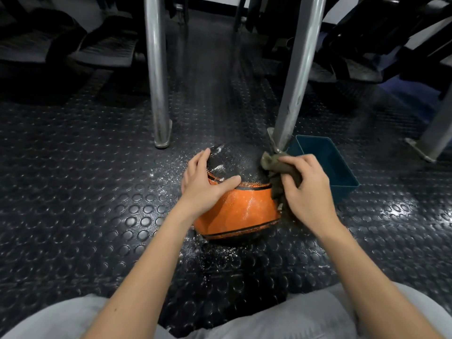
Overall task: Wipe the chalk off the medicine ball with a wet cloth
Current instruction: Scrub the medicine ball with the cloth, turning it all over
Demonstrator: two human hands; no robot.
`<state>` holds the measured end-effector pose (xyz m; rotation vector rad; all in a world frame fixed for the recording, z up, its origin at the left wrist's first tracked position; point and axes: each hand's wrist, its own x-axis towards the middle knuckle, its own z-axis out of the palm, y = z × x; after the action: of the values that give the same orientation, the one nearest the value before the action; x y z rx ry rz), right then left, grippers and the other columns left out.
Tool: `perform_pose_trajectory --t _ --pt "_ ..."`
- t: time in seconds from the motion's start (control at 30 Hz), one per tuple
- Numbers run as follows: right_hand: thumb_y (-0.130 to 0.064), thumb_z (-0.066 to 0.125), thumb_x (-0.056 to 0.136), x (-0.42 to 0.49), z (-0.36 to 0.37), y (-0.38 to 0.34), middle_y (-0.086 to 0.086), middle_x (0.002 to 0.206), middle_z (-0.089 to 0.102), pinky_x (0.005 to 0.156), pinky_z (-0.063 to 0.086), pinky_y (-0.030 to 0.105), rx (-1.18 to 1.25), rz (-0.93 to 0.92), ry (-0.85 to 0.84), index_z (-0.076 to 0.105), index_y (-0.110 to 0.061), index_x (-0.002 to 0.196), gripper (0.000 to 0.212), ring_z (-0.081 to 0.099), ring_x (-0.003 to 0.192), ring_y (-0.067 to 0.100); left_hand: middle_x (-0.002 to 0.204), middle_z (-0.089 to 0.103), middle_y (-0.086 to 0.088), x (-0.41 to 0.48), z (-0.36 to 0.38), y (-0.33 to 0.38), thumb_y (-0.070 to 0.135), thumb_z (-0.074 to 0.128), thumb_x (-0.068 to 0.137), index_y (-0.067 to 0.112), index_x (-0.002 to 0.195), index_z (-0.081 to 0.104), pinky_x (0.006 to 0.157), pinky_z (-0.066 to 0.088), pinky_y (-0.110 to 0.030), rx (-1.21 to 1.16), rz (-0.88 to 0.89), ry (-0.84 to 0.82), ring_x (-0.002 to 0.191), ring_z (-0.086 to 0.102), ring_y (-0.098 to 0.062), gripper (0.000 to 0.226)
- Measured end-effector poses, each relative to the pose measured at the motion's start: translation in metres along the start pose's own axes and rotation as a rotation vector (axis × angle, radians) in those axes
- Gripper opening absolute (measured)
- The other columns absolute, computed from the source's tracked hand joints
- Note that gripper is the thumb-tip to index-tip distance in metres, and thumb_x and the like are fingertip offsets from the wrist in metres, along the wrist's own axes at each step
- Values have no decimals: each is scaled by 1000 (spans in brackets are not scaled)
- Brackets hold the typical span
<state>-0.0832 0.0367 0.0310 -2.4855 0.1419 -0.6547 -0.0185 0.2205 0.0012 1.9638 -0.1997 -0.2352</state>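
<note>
**Now wiping a chalk-dusted medicine ball point(241, 211) on a studded floor point(73, 192)**

Seen from above, the orange and black medicine ball is sitting on a dark rubber floor covered in raised round studs, straight ahead of the person's grey trousers point(281, 319). The left hand point(203, 184) is lying flat on the ball's upper left side, its fingers point(199, 160) spread and the thumb stretching across the top. The right hand point(305, 189) is gripping a bunched brownish cloth point(276, 165), fingers curling round it, and is pressing it against the ball's upper right side. White chalk point(219, 168) is speckling the ball's black top and orange band, and more is lying scattered on the floor round its base. Beyond the ball two metal posts are standing: the left post point(157, 69) is a little apart from it, and the right post point(298, 69) is meeting the floor close behind the cloth. A blue tub point(342, 172) is sitting just right of the ball, behind the right hand. Open floor is stretching away to the left.
</note>
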Motion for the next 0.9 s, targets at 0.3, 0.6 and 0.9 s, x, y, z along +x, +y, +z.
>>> perform_pose_trajectory --t 0.3,0.6,0.9 --pt "0 55 84 7 4 33 1 100 50 89 39 31 -114 153 -96 67 -16 106 30 51 105 27 152 11 12 1 -1 -1 46 70 78 29 150 15 118 12 -46 -37 2 4 142 9 -14 93" --pt "-4 57 76 -18 16 -12 -8 97 52 84 39 23 72 -242 -77 66 -16 97 26 52 94 17 154 11 9 3 1 -1 43 70 80 27 150 16 118 12 -45 -19 8 39 143 10 -16 90" --pt "1 60 74 -9 -1 -17 -3 91 59 81 39 13 183 -134 67 65 -18 91 26 55 89 7 154 12 9 1 1 -1 43 68 81 27 151 15 118 12 -45 -31 -9 43 142 10 -16 89"
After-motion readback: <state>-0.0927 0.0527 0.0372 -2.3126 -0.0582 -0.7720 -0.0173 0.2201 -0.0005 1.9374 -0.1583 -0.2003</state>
